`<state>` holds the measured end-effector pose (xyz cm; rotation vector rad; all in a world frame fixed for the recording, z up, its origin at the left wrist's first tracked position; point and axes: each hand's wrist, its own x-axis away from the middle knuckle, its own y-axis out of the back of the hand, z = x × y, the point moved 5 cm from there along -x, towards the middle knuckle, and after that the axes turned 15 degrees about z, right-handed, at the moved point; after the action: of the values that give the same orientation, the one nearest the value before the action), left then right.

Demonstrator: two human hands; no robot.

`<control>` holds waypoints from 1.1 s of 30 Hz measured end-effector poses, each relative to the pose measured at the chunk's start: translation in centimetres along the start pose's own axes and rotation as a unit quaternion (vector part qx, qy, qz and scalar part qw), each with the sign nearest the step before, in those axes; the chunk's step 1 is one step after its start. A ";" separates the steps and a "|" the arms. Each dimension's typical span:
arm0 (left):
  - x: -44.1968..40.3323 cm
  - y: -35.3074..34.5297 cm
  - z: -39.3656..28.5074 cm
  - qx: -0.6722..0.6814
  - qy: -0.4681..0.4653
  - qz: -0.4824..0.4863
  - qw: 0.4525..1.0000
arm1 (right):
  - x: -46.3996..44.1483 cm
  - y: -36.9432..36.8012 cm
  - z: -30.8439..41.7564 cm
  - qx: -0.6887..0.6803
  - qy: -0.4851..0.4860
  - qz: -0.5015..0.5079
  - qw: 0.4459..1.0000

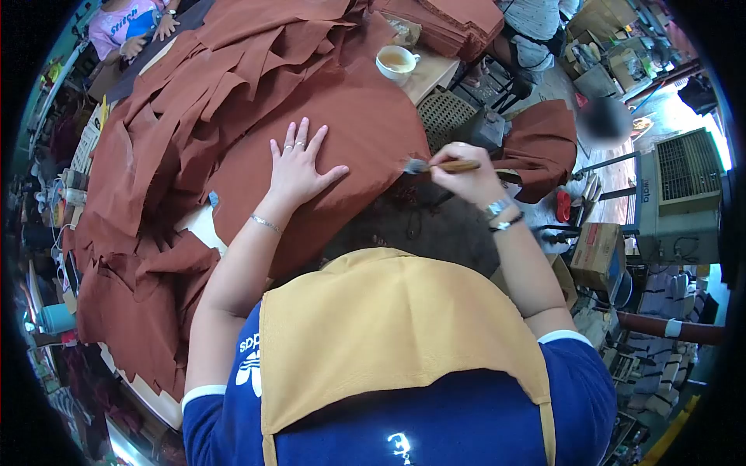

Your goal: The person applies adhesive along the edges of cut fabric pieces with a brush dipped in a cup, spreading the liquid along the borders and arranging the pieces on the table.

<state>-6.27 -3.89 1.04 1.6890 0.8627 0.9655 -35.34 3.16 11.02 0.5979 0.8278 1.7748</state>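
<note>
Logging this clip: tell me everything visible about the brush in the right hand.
The brush has a brown, wood-looking handle and a greyish head, too blurred to make out single bristles. It lies roughly level across the picture, head to the left, handle end to the right. The right hand grips the handle, fingers hiding part of it. The head is at the curved edge of the reddish-brown sheet, apparently touching it.

This looks like a workshop for cut material. Reddish-brown sheets (334,132) cover much of the table (437,76), and a stack of cut pieces (458,27) lies at its far end. At the table's near side is a worker in a yellow apron (396,326), brush (465,165) in hand; another person (128,31) is at its far left. Right of the table, a cardboard box (597,255) and a large vented machine (680,198) crowd the floor.
</note>
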 end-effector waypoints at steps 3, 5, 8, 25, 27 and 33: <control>-1.2 0.0 0.0 -0.004 -0.022 -0.004 1.000 | 0.9 2.1 -1.5 0.056 -0.022 0.003 0.998; -2.0 -0.1 0.2 -0.011 -0.040 -0.006 0.999 | 0.1 1.5 0.7 -0.018 0.022 -0.031 0.999; -3.4 0.3 0.1 -0.022 -0.062 -0.004 0.998 | -0.4 -1.1 1.2 -0.061 0.068 0.013 0.996; -9.2 1.1 -0.4 -0.031 -0.157 0.000 0.987 | -0.2 -0.6 3.0 -0.038 0.092 -0.061 0.993; -9.6 1.0 -0.7 -0.035 -0.159 -0.001 0.987 | -1.2 -3.1 3.7 -0.082 0.113 -0.014 0.990; -8.4 1.2 -0.4 -0.041 -0.132 -0.056 0.989 | 0.8 -0.1 2.4 0.005 0.054 -0.047 0.997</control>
<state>-10.14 -11.42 0.58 1.6353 0.7245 0.6740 -33.82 4.58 12.44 0.4651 0.9252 1.7302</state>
